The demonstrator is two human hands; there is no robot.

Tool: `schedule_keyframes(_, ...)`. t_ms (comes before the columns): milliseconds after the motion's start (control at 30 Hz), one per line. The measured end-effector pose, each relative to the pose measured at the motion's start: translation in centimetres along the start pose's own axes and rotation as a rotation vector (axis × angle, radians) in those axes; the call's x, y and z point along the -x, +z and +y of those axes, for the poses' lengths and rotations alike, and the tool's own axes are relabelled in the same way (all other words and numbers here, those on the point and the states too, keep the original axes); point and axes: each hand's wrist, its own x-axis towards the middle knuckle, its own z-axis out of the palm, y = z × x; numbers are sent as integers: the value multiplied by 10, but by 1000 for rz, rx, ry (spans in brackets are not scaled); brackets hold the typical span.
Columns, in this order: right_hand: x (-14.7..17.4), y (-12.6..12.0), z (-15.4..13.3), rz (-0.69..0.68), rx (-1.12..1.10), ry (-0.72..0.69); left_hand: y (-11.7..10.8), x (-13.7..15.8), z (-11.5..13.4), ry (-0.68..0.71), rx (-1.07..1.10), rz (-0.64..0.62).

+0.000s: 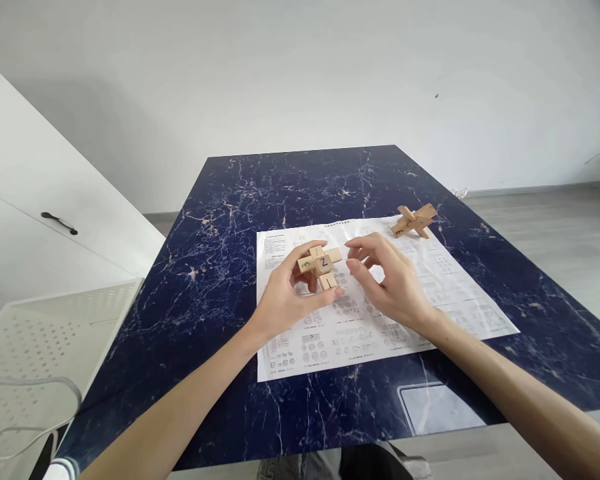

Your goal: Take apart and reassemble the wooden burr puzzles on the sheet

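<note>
A wooden interlocking puzzle (324,264), its bars marked with black numbers 1, 2 and 3, is gripped between the thumb and fingers of my left hand (285,293). It is held above a printed instruction sheet (370,333). Just right of the puzzle, my right hand (390,280) has its thumb and fingers curved and apart, with nothing between them. A second wooden puzzle (414,221), cross-shaped with crossing bars, rests at the sheet's far right corner.
The sheet lies on a dark blue marble-patterned table (230,200). Near the front edge is a pale rectangular panel (440,408). A white cabinet (30,173) and a perforated white surface (45,340) with cables stand at the left.
</note>
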Motion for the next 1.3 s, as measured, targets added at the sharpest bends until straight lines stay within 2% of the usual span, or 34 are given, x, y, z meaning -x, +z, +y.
schedule_keyframes(133, 2, 1, 4, -86, 31, 19, -2, 0, -1, 0, 72, -67)
schedule_keyframes(267, 5, 1, 8, -113, 45, 16, -2, 0, -2, 10, 100, -138)
schedule_keyframes(433, 5, -2, 6, -185, 86, -41, -2, 1, -2, 8, 167, -229)
schedule_keyframes(567, 2, -4, 5, -185, 102, -104, -3, 0, 1, 23, 125, -226)
schedule_keyframes(833, 2, -5, 2, -140, 92, -146, -4, 0, 2, 167, 27, -187)
schedule_keyframes(967, 5, -1, -2, -136, 30, -85, -4, -1, 1, 259, -49, -149)
schedule_keyframes(1200, 3, 6, -9, -222, -221, 172, -4, -1, -1, 494, -381, 18)
schedule_keyframes(1300, 1, 4, -11, -245, -266, 226, -4, -1, -3, 572, -473, 62)
